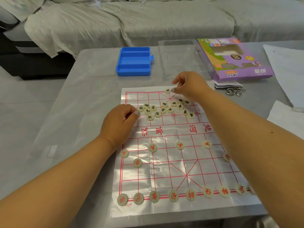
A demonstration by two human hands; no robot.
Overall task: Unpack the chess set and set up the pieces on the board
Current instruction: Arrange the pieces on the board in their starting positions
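Observation:
A shiny plastic Chinese chess board sheet (164, 162) with red lines lies on the table. Red-lettered round pieces (154, 196) stand along its near edge, with more (180, 145) on the near half. Black-lettered pieces (163, 110) lie bunched on the far half. One black piece (167, 91) sits on the far edge line, and my right hand (189, 86) touches it with pinched fingertips. My left hand (121, 120) rests at the board's left side, its fingers curled at the edge of the bunch; whether it holds a piece is hidden.
An empty blue plastic case (134, 63) sits beyond the board. A clear plastic tray (179, 60) and the purple packaging box (233, 58) lie at the far right, with metal ring puzzles (235, 91) and white paper sheets (286, 71) nearby. A covered sofa (148, 22) stands behind the table.

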